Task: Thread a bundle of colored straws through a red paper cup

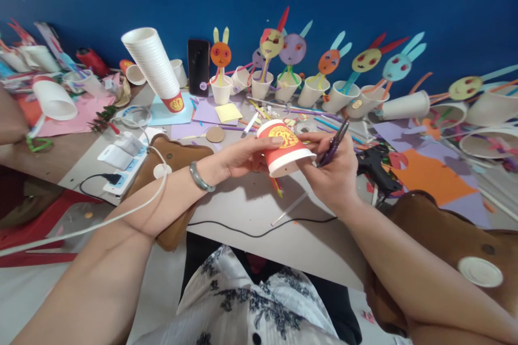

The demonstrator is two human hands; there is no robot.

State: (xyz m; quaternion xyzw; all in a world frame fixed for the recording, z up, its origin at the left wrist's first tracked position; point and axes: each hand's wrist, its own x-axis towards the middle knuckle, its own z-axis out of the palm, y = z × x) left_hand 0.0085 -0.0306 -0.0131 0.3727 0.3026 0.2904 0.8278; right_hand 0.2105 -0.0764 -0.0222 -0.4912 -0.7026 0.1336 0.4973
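Note:
In my left hand (245, 155) is a paper cup (286, 145), red with a yellow emblem and white at its rim. The cup is tilted, with its wide end toward me and to the right. My right hand (334, 172) is closed around a slim dark purple pen (335, 143), its fingers also at the cup's rim. What the right fingertips do behind the rim is hidden. Below the cup, a thin white stick (289, 209) and a few coloured strips (277, 187) lie on the table.
A tall stack of paper cups (151, 64) leans at the left back. Several cups with paper rabbit heads (292, 48) line the wall. A black glue gun (378, 167) lies at right, a power strip (127, 167) at left. A white cable (159, 194) crosses above my left forearm.

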